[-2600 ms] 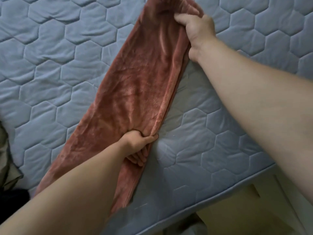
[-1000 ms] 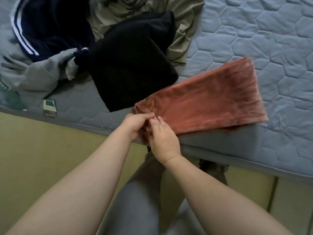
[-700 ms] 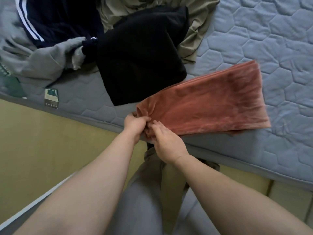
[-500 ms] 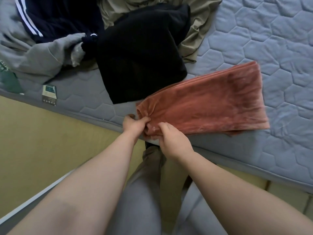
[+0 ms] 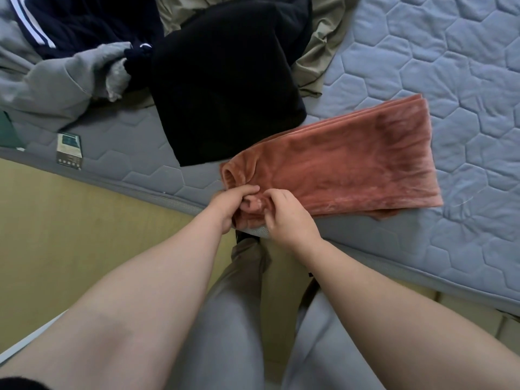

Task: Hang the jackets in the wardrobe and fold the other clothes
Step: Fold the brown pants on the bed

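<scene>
Quilted blue-grey mattress [image 5: 450, 66] with hexagon stitching; yellowish floor [image 5: 84, 220] below its near edge. Left hand [image 5: 228, 204] and right hand [image 5: 287, 218], side by side at that edge, each pinch with curled fingers the bunched end of the folded rust-coloured garment [image 5: 351, 170]. The garment lies flat on the mattress and extends away from the grip to the right. Just beyond the grip lies a black garment [image 5: 225, 94], touching the rust one; an olive garment [image 5: 320, 52] lies farther beyond. Up and left of the grip lie a grey sweatshirt [image 5: 56, 85] and a navy jacket [image 5: 84, 21] with white stripes. A label [image 5: 69, 149] sits well to the left, on the mattress.
</scene>
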The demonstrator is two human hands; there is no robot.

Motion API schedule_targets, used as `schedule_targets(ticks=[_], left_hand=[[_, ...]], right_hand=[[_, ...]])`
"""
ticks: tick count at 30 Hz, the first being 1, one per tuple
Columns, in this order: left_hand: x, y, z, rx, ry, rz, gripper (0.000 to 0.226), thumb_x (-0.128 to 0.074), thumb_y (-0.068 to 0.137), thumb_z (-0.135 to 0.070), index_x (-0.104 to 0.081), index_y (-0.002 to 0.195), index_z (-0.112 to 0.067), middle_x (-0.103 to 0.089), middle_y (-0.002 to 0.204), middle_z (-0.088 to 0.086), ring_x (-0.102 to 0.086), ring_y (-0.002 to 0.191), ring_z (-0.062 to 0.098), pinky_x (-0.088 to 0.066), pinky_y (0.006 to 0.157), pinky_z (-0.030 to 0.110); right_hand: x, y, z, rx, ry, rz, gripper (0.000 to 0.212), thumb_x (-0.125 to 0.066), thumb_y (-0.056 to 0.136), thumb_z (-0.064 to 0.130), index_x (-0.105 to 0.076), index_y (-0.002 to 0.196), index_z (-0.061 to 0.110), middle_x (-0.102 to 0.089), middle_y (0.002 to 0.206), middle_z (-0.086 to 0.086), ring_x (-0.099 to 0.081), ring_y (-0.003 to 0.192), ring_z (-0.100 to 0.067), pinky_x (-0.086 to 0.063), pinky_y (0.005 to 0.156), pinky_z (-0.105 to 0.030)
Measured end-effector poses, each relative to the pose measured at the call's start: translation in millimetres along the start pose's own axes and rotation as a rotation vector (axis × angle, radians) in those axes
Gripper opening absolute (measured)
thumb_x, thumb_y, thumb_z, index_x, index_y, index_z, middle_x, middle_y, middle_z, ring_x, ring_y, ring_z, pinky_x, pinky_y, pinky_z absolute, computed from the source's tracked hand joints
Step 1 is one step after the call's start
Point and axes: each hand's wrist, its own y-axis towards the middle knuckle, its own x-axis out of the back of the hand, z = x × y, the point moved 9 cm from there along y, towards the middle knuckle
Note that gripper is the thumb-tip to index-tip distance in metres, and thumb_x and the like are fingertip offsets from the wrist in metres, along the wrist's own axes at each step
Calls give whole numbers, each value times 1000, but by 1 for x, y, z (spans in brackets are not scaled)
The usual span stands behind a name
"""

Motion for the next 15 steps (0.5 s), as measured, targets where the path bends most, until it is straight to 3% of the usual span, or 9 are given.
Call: schedule_targets(ticks=[4,7,10,12,15], left_hand=[[-5,-19,-15,-145,3,-78,18,-83,76,-21,-73,82,-8,-74,69,10,-71,57,20,-54,44,28],[-20,-49,-35,-291,101,-75,25,-83,75,-17,-71,94,-7,-76,76,13,-70,64,24,-61,56,39],[-27,-74,-55,-385,145,-83,22,-83,74,-14,-71,92,-10,-77,80,6,-74,72,21,-62,62,38],[-39,-105,-80,-475,218,-103,20,-82,73,-14,-73,90,-12,-77,86,8,-75,84,25,-63,75,41],[-63,-163,-133,-646,369,-128,18,-82,69,-19,-72,83,-17,-76,78,-1,-73,75,15,-61,76,38]], right_hand=[[21,-1,-9,-99,123,-105,31,-50,101,24,-55,131,21,-54,132,2,-54,119,-16,-49,96,-40],[43,-9,-17,-149,169,-160,32,-48,102,23,-56,132,20,-56,134,1,-54,120,-16,-48,99,-36],[62,-16,-16,-166,205,-198,33,-48,102,24,-57,133,19,-57,134,2,-54,121,-16,-47,101,-35],[90,-28,-14,-169,212,-260,33,-47,102,26,-58,133,19,-58,133,1,-53,123,-18,-45,104,-38],[142,-45,-7,-167,148,-361,36,-48,102,31,-59,133,17,-61,133,-1,-52,125,-23,-42,106,-46]])
